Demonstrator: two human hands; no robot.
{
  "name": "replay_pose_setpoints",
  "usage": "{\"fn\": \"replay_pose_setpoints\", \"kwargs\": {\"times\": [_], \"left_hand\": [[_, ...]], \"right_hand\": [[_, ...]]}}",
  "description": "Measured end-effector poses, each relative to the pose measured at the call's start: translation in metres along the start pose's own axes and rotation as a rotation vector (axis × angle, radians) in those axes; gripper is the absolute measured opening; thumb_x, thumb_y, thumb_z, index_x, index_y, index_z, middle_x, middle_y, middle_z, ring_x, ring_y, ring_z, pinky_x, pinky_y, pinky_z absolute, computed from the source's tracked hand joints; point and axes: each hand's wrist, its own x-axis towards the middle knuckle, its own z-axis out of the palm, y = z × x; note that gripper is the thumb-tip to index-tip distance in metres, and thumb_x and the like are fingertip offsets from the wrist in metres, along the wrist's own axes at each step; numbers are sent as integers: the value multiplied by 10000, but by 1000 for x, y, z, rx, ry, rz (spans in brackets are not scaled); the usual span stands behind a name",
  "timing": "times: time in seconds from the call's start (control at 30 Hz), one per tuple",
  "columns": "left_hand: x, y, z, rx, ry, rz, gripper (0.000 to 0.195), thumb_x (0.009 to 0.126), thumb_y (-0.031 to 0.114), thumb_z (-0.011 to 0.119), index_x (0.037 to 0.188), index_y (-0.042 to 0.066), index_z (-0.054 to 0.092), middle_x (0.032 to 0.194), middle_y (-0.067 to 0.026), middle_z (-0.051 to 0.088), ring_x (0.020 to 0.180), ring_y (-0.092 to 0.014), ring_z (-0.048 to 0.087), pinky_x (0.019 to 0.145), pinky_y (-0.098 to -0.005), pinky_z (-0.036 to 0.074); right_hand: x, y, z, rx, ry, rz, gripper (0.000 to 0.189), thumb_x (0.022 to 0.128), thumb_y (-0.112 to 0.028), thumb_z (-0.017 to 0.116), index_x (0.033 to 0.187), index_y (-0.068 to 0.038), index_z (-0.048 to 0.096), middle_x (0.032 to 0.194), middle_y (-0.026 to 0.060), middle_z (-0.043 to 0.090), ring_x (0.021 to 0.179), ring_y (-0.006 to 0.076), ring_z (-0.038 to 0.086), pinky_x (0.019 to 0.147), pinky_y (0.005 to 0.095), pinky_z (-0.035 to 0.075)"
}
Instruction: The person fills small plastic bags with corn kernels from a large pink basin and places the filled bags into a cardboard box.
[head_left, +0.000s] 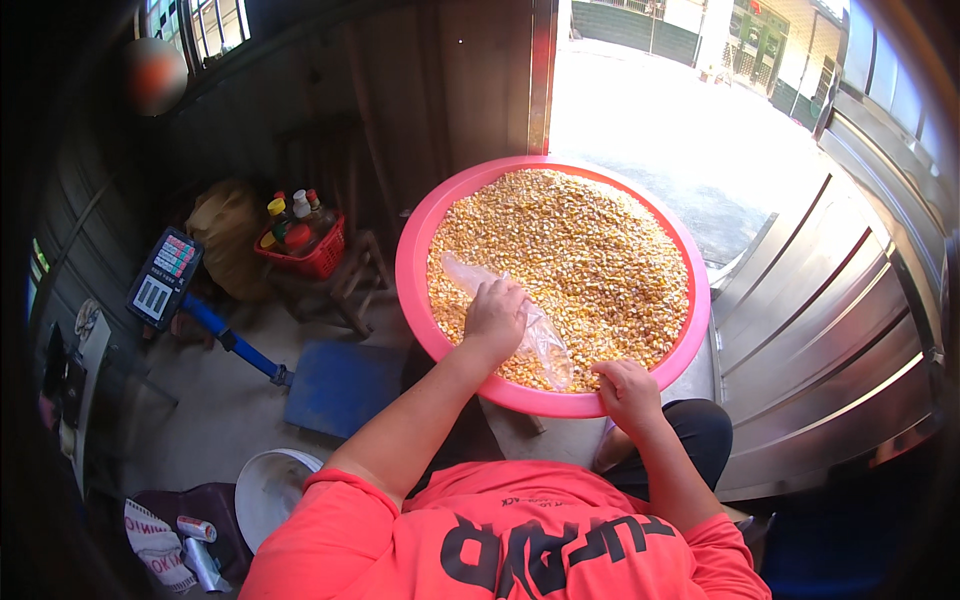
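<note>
A wide pink plastic basin full of dried corn kernels stands before me. Across the near left part of the corn lies a clear plastic bag, with some kernels visible through its right end. My left hand is on the middle of the bag, its fingers curled over the plastic. At the near right, my right hand rests at the basin's rim with bent fingers by the corn; whether it grips the rim or any kernels cannot be told.
Left of the basin are a blue platform scale with its display and a red basket of bottles on a wooden stool. A white bucket stands lower left. A metal door is at the right.
</note>
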Motion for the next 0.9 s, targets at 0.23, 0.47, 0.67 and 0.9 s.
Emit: {"fn": "replay_pose_setpoints", "kwargs": {"times": [0.23,0.47,0.67,0.9], "left_hand": [[-8,-20,1,-617,145,-384,117,874,103,539,910,44,633,869,-49,537,780,-132,531,704,-248,427],[-10,-22,7,-629,190,-178,114,878,82,525,907,32,623,868,-74,539,731,-138,538,647,-271,440],[-11,-26,5,-1094,108,-460,122,908,144,528,923,53,608,822,-7,577,722,-93,552,639,-225,455],[-7,-30,-16,-1531,-24,-802,73,867,141,543,851,77,573,797,-44,621,689,-113,585,536,-234,489]], "right_hand": [[5,-1,2,249,-39,173,258,782,-146,628,1011,-36,581,813,102,627,763,275,606,685,382,486],[51,-67,2,34,73,38,543,744,-180,702,1227,-70,478,1181,161,518,1095,331,498,932,417,395],[57,4,43,496,136,266,143,812,-135,642,920,-43,620,874,62,624,832,207,583,681,319,461],[37,36,14,1507,352,791,155,898,-225,536,921,-78,578,841,29,604,768,156,581,686,310,490]]}}
